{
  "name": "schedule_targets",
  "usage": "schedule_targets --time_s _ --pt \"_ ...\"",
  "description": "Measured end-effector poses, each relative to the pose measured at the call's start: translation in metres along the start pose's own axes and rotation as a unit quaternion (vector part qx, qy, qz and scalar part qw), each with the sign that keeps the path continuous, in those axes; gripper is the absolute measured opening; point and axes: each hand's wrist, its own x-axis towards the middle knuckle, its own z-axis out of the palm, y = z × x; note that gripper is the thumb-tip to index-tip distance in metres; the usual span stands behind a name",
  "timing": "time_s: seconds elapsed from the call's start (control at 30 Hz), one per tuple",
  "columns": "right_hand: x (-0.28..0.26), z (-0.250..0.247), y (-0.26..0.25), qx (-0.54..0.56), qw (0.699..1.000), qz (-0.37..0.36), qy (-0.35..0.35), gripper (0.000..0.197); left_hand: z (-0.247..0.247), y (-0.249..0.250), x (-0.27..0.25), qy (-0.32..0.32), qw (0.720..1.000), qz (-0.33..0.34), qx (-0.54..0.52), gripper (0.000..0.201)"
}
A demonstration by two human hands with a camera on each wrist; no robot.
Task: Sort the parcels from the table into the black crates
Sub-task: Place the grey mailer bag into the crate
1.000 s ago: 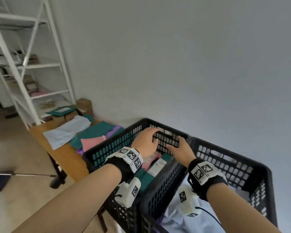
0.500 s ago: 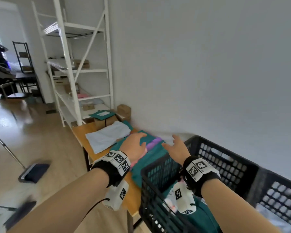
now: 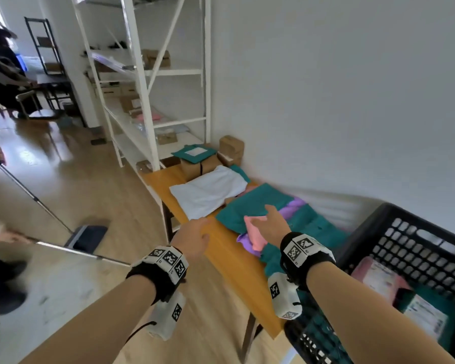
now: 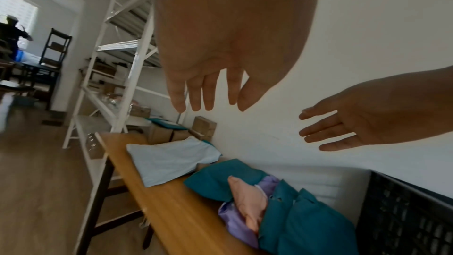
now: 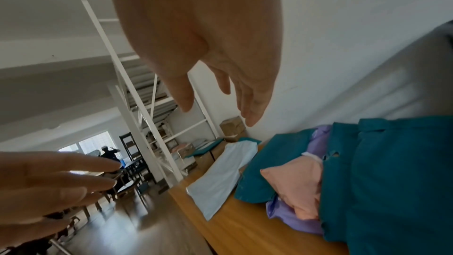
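Parcels (image 3: 250, 206) lying piled on table (image 3: 229, 253) by wall; pink parcel (image 3: 255, 232) wedged between teal ones. Left hand (image 3: 192, 237) and right hand (image 3: 272, 225) hovering above, fingers relaxed, grasping nothing. Black crate (image 3: 410, 248) sitting beside table's near end.

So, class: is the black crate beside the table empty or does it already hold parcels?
Not empty: the black crate already holds parcels, a pink one and a teal one.

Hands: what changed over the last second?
Both hands left the black crate rim and swung left to the table. The left hand and right hand now hover open over the parcels, near the pink parcel. Nothing gripped yet. Parcels lie unchanged.
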Motion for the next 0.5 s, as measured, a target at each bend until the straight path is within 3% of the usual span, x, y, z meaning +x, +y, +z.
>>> schedule_targets --time_s 0.23,0.5 --pt "0.059 0.063 -0.007 -0.021 0.998 0.018 -0.059 0.061 0.007 -0.063 0.03 -0.019 0.999 -0.04 0.02 0.042" --pt "0.158 0.122 -0.005 -0.01 0.993 0.031 -0.113 0.067 0.006 -0.114 0.116 -0.045 0.994 -0.091 0.032 0.045"
